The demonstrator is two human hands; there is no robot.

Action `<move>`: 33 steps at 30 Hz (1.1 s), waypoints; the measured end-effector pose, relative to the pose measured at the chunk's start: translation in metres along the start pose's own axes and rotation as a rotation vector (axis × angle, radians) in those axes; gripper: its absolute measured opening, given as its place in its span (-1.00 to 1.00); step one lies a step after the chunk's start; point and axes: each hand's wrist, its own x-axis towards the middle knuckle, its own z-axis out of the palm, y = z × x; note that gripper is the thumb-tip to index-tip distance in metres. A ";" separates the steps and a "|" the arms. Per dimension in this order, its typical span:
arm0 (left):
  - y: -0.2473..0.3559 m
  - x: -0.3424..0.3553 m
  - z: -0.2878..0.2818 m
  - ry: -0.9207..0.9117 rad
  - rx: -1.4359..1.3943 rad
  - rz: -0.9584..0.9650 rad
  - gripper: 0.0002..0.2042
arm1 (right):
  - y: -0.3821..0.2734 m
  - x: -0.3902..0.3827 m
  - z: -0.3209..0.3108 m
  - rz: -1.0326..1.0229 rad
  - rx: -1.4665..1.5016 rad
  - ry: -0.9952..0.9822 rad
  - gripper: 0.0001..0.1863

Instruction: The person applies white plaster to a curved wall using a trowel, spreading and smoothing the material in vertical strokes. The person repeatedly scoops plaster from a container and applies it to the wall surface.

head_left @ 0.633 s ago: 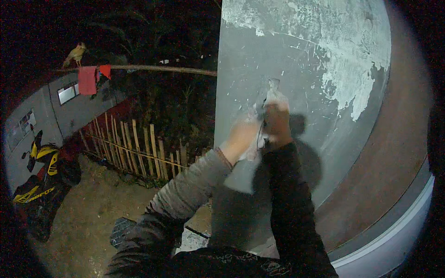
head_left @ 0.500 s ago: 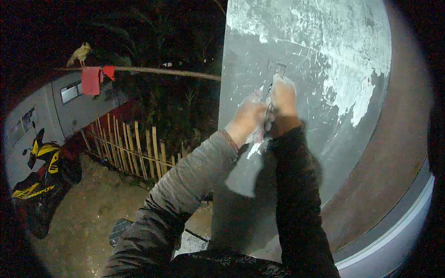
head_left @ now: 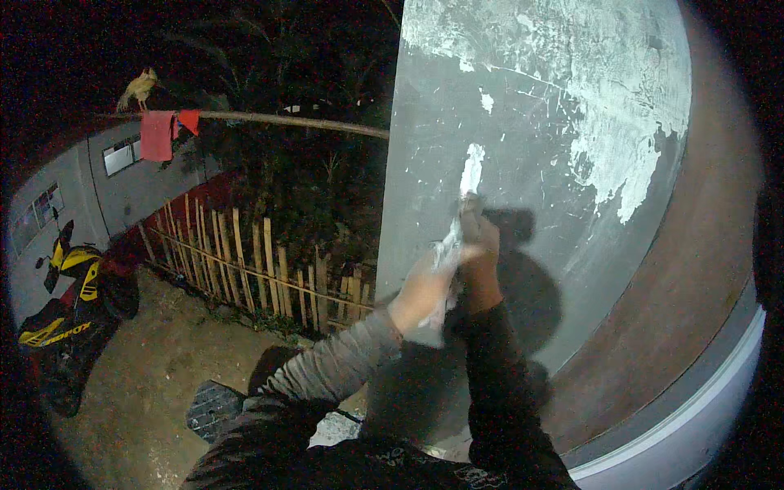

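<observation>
My two hands are close together in front of a grey wall (head_left: 425,155), blurred by motion. My left hand (head_left: 425,290) is closed round a whitish, paste-smeared thing (head_left: 447,249) whose kind I cannot make out. Beside it on the right, my right hand (head_left: 483,257) is closed on what looks like a small putty knife (head_left: 469,206), its blade mostly smeared from sight. Just above the fingers, a strip of wet-looking white paste (head_left: 472,167) runs upright on the wall. A smaller white dab (head_left: 487,102) sits higher up.
Uneven white coating (head_left: 616,73) covers the wall's upper right. A brown curved surface (head_left: 653,318) borders it. To the left are a bamboo fence (head_left: 269,265), a yellow-and-black motorbike (head_left: 77,286), a pole (head_left: 286,124) with a red cloth (head_left: 158,135), and a perched bird (head_left: 140,88).
Both hands have come down the wall, slightly leftward. The upright strip of white paste now shows where the hands were. My view has shifted slightly.
</observation>
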 end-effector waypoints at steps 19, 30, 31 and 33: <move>0.005 0.086 -0.022 -0.075 -0.366 -0.375 -0.57 | -0.020 0.088 -0.001 -0.621 -0.496 0.165 -0.84; 0.000 0.094 -0.024 -0.118 -0.497 -0.348 -0.63 | -0.023 0.109 -0.009 -0.797 -1.001 0.095 -0.84; 0.003 0.097 -0.023 -0.108 -0.381 -0.394 -0.61 | -0.014 0.109 -0.010 -0.900 -1.129 0.117 -0.84; 0.012 0.086 -0.023 -0.080 0.161 -0.114 -0.60 | -0.002 0.101 -0.013 -0.783 -1.123 0.044 -0.84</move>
